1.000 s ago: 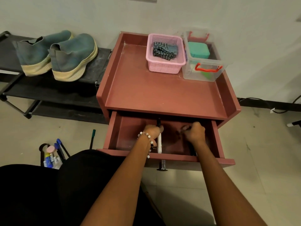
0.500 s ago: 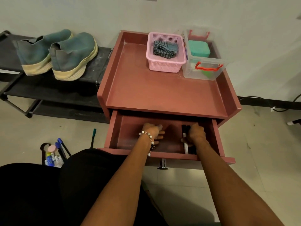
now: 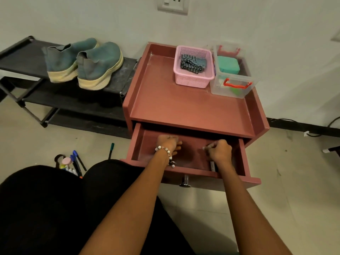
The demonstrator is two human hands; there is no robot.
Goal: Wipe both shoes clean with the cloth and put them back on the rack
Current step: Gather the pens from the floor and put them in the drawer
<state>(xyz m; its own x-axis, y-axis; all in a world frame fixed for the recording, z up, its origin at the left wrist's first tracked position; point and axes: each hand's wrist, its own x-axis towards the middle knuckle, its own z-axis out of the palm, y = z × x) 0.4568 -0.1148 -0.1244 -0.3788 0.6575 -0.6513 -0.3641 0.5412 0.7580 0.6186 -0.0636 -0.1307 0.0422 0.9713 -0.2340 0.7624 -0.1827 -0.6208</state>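
Two teal shoes with cream soles, one [image 3: 63, 60] to the left of the other [image 3: 100, 66], stand side by side on the top shelf of the black rack [image 3: 22, 57] at the left. The striped grey cloth [image 3: 192, 64] lies in a pink basket [image 3: 191, 82] on the red cabinet [image 3: 184, 105]. Both hands reach into the cabinet's open drawer [image 3: 189, 170]. My left hand [image 3: 168, 144], with a bead bracelet, has curled fingers and nothing visible in them. My right hand [image 3: 219, 150] grips a pen whose tip pokes out to the left; a marker [image 3: 212, 166] lies beneath it.
A clear plastic box [image 3: 231, 85] with red handles and a green container stands beside the basket. Several pens [image 3: 75, 162] lie on the tiled floor left of my black-clad knees. A metal knob [image 3: 184, 181] sticks out of the drawer front. Cables run along the wall at right.
My left hand has let go of the white marker it held and drawn back left. The right hand shifted over the markers at the drawer's right and closed on a pen.
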